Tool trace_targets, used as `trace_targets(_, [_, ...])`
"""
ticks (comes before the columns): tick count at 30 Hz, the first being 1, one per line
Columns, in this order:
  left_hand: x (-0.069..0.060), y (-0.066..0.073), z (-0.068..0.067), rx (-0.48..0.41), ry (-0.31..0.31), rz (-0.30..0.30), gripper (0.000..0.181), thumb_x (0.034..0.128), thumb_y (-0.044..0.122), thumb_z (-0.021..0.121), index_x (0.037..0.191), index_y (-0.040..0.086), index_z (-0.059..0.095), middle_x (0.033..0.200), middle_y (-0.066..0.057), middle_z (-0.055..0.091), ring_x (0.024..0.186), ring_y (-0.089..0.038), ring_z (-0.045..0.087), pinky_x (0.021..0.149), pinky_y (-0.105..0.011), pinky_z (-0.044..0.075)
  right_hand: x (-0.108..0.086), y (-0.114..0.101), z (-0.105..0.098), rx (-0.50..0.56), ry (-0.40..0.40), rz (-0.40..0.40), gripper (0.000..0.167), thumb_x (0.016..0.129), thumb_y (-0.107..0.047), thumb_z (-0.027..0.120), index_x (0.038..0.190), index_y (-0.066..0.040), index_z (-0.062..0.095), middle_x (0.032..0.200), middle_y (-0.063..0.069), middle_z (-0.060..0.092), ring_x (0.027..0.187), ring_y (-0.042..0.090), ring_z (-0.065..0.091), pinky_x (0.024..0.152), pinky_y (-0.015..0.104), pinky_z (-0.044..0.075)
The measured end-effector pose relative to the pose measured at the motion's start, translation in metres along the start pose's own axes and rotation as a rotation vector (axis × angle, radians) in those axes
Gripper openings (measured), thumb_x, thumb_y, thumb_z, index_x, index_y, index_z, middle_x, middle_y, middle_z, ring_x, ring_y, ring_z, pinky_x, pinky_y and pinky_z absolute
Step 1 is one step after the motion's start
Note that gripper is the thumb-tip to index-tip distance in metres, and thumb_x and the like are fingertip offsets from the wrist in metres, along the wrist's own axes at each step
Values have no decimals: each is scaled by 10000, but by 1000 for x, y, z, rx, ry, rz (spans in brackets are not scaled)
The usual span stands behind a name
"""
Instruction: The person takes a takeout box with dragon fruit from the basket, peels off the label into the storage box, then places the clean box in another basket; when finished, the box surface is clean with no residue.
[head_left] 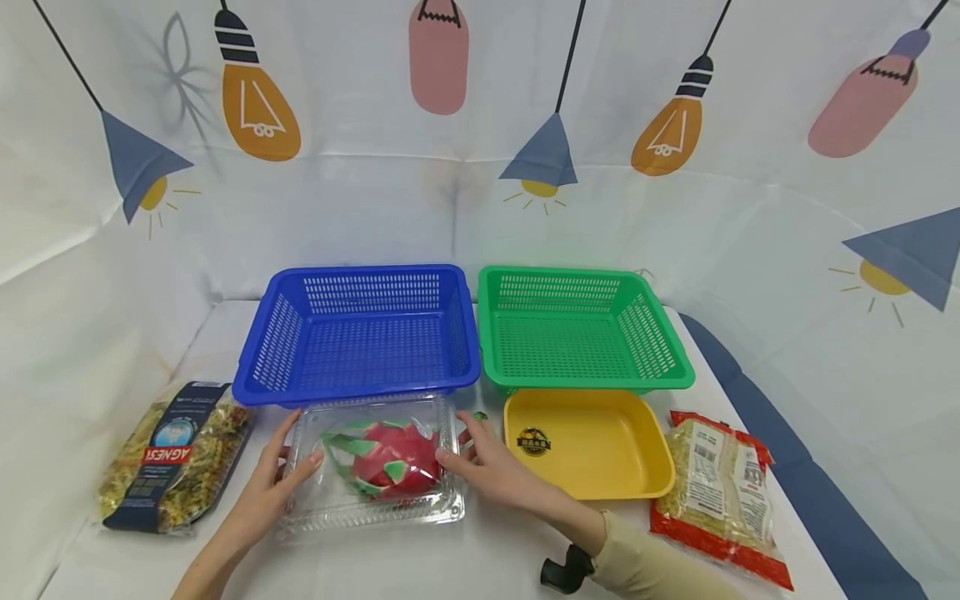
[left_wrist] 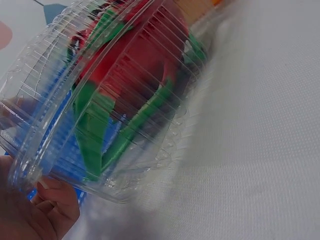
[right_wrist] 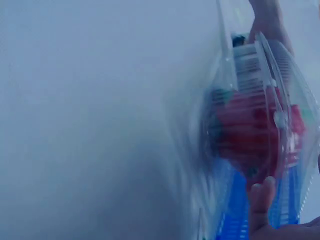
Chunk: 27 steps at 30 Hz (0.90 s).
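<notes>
A clear plastic box [head_left: 375,508] holds a red dragon fruit [head_left: 393,458] with green leaf tips, in front of the blue basket. My left hand [head_left: 266,492] grips the box's left side, thumb over the lid; in the left wrist view the curled fingers [left_wrist: 60,205] are at the box's corner. On the opposite side my right hand [head_left: 498,471] holds the box's right edge, its thumb on the lid. The right wrist view is blurred and shows the box [right_wrist: 245,75] tilted.
Behind stand a blue basket [head_left: 375,358] and a green basket [head_left: 570,333]. A yellow tray [head_left: 600,458] sits right of the box. Pasta bags lie at far left [head_left: 172,458] and far right [head_left: 716,492]. A black object [head_left: 566,571] is by the right sleeve.
</notes>
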<state>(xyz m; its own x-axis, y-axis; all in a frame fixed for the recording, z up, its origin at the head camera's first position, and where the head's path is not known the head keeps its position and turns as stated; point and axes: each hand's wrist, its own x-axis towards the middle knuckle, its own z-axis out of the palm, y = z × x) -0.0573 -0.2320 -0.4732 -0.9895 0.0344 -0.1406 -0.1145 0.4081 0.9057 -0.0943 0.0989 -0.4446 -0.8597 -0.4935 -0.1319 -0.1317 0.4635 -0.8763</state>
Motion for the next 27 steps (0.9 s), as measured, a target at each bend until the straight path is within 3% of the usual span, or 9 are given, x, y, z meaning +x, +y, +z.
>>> trace_targets(10, [0, -1, 0, 6, -18, -7, 781, 1052, 298, 515, 1624, 219, -11, 1103, -145, 292, 624, -109, 338, 473, -287, 406, -2, 2, 15, -8, 63, -11, 756, 1025, -419, 525, 1592, -41, 199, 1013, 84, 405, 833, 129, 436, 701, 231, 426])
trace_targets(16, [-3, 2, -3, 52, 36, 7, 743, 1032, 257, 561, 1610, 76, 132, 1022, -93, 294, 615, -61, 347, 502, -256, 405, -3, 1, 18, 25, 63, -1, 750, 1027, -381, 535, 1580, -9, 190, 1007, 68, 383, 857, 133, 422, 691, 208, 427])
trace_targets(20, [-6, 8, -6, 35, 38, 8, 716, 1024, 240, 578, 1592, 33, 195, 1021, -93, 306, 598, -54, 351, 498, -259, 402, -7, -3, 17, 77, 66, 15, 730, 1024, -344, 546, 1578, -15, 203, 1027, 68, 389, 868, 134, 404, 682, 207, 421])
trace_targets(24, [-13, 20, -8, 53, 16, -11, 713, 1029, 268, 565, 1600, 66, 188, 1133, -143, 343, 688, -30, 410, 523, -266, 425, -15, -8, 14, 100, 72, 19, 699, 1021, -328, 550, 1575, -37, 238, 1025, 60, 394, 855, 131, 399, 667, 197, 419])
trace_targets(27, [-19, 31, -9, 72, 21, 18, 691, 1030, 251, 560, 1593, 58, 210, 1135, -148, 367, 726, -28, 421, 526, -268, 425, -23, -14, 7, 98, 75, 14, 687, 1024, -339, 545, 1575, -51, 253, 1063, 56, 425, 870, 128, 435, 696, 200, 459])
